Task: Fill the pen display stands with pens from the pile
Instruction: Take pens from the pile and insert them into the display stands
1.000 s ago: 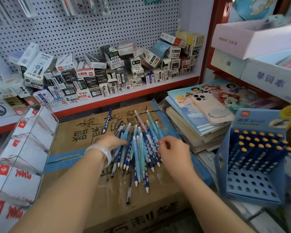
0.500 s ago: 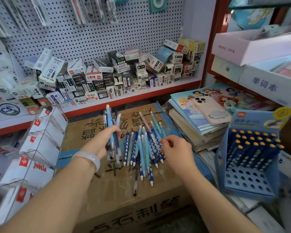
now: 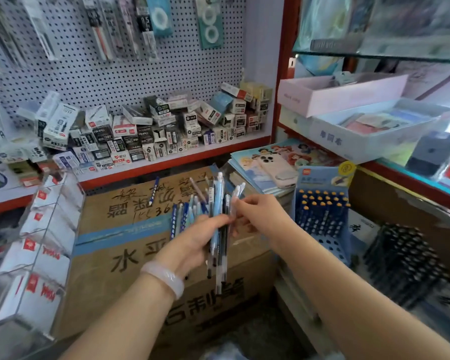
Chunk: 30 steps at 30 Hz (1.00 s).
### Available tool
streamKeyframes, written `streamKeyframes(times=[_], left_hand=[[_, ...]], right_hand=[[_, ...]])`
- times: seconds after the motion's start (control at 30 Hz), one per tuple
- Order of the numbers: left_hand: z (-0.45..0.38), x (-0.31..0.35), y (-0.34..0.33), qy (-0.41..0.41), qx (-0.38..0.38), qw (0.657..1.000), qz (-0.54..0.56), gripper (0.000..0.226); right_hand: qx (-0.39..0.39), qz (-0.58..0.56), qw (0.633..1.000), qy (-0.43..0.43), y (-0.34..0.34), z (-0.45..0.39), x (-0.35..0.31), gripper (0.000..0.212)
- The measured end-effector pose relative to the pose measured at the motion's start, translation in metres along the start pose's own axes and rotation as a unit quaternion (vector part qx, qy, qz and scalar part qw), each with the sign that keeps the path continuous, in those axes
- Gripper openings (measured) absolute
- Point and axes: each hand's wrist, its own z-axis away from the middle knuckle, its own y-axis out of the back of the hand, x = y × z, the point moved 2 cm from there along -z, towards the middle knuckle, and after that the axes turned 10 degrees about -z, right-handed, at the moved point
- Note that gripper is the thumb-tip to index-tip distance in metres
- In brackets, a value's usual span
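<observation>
Pens, a bunch of blue, black and clear plastic ones (image 3: 218, 229), now lifted off the cardboard box (image 3: 130, 245) by the left hand (image 3: 200, 242); right hand (image 3: 255, 211) pinches their tops, ready for the blue slotted stand (image 3: 322, 216).

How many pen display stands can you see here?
2: a clear tiered stand left of the cardboard box, and a blue stand with holes to its right. Others may be out of view.

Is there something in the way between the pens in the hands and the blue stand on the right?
Nothing visible. The pens, held by the left hand and right hand, have open space across to the blue stand, whose front holes are free.
</observation>
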Motion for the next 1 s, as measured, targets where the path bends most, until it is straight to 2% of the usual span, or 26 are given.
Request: streamKeyframes(times=[0.1,0.2,0.23,0.33,0.43,0.47,0.53,0.67,0.8,1.0], left_hand=[[0.005,0.006,-0.02,-0.011,0.023,0.997,-0.068,0.028],[0.013,0.012,-0.041,-0.014,0.037,0.993,-0.112,0.069],[0.014,0.012,-0.047,-0.011,0.034,0.995,-0.097,0.068],[0.022,0.014,-0.062,-0.012,0.049,0.998,-0.042,0.028],[0.025,0.013,-0.069,-0.006,0.092,0.995,-0.03,0.04],[0.028,0.014,-0.071,-0.004,0.091,0.996,-0.022,0.037],[0.035,0.018,-0.08,0.001,0.067,0.998,0.0,0.026],[0.052,0.025,-0.112,-0.007,0.014,0.997,0.073,0.03],[0.065,0.025,-0.164,-0.018,-0.048,0.998,0.043,0.024],[0.082,0.015,-0.252,-0.046,-0.152,0.987,-0.035,0.018]], right_hand=[[-0.002,0.019,1.0,-0.01,0.024,0.016,-0.004,0.029],[0.026,0.047,0.999,0.005,0.047,0.033,-0.011,0.033],[0.037,0.034,0.999,0.007,0.055,0.039,-0.013,0.031],[0.068,-0.047,0.996,0.014,0.08,0.055,-0.02,0.025],[0.104,-0.057,0.992,0.042,0.11,0.067,-0.025,0.025],[0.116,-0.05,0.991,0.051,0.119,0.071,-0.027,0.024],[0.129,-0.033,0.989,0.073,0.138,0.08,-0.028,0.021],[0.159,0.016,0.981,0.112,0.18,0.108,-0.027,0.017],[0.224,0.034,0.967,0.12,0.228,0.143,-0.016,0.013],[0.288,0.092,0.948,0.099,0.281,0.193,0.009,0.021]])
